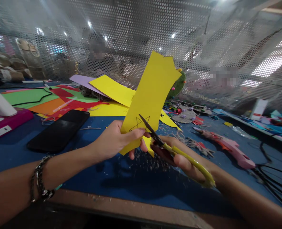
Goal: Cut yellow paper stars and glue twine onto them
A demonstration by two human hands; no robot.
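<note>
My left hand (118, 138) is closed on a sheet of yellow paper (152, 89), thumb in front and fingers behind. A star is drawn in dark line near the sheet's lower end, and the top and right edges are cut unevenly. In my right hand (176, 157) is a pair of scissors (193, 162) with yellow handles and dark blades. One blade lies across the front of the paper over the right side of the star, close to my left thumb. The other blade is mostly hidden.
A black phone (60, 130) lies left, near a magenta power strip (10, 124) with a white plug. Coloured paper sheets (112, 109) spread behind. A pink glue gun (231, 148) and black cables (274, 178) lie right. Perforated metal sheeting (136, 31) stands behind the blue table (88, 178).
</note>
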